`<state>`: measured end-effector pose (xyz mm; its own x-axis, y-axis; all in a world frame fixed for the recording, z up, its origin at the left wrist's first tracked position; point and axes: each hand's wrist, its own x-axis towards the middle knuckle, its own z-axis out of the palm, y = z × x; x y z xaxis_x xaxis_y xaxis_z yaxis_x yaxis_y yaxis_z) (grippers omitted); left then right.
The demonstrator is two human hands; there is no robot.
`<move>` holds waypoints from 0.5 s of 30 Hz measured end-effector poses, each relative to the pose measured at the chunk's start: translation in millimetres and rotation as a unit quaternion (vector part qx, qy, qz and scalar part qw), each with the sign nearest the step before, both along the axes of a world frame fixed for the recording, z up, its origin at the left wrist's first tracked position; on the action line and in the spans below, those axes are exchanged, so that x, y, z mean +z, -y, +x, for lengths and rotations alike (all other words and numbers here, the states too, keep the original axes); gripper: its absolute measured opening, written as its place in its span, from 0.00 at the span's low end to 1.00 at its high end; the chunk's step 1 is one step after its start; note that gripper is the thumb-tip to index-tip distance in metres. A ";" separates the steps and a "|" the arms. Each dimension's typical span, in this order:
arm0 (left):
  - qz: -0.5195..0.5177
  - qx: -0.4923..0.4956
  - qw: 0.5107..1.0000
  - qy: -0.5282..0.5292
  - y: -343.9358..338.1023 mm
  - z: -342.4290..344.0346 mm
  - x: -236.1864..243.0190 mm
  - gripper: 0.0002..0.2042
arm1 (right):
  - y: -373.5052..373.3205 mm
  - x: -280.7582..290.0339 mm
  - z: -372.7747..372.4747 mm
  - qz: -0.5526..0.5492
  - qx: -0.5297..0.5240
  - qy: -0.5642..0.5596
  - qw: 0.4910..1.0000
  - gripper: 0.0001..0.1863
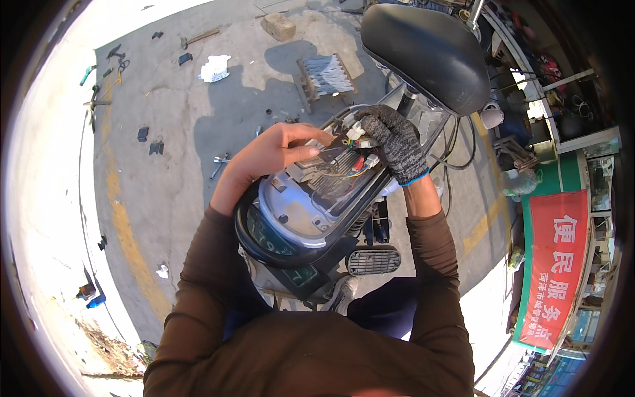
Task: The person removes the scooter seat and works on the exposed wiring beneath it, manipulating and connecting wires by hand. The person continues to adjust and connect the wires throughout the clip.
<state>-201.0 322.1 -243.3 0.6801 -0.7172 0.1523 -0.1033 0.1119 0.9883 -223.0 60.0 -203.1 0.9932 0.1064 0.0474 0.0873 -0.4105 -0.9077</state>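
Note:
My left hand, bare, reaches over the exposed rear compartment of an electric scooter, thumb and forefinger apart beside the wiring. My right hand, in a grey knit glove with blue cuff, has its fingers closed around wires with white connectors. Below them are a finned metal unit, a red connector and loose thin wires. A pale plastic panel and a curved black grab bar form the near end. The black seat is raised at upper right.
Tools, a white crumpled item, a stone block and a rack of grey strips lie on the concrete. A footrest is beside my legs. A red banner and cluttered shelving stand at the right.

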 end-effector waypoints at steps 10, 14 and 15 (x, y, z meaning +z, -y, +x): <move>0.133 -0.025 0.990 -0.032 11.9 25.9 24.5 0.17 | -5.5 -13.4 22.4 -0.061 -0.015 0.001 0.998 0.19; 0.171 -0.014 0.985 -0.033 49.3 26.6 31.0 0.14 | -2.0 -31.7 30.7 -0.015 -0.049 0.007 0.999 0.17; 0.162 0.002 0.985 -0.059 59.2 26.5 27.7 0.14 | 7.1 -44.9 36.6 -0.031 -0.039 0.035 0.998 0.17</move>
<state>-174.5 262.8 -215.6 0.6818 -0.7129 -0.1642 0.0153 -0.2105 0.9775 -186.4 53.0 -248.0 0.9931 0.0338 0.1125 0.1150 -0.4742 -0.8729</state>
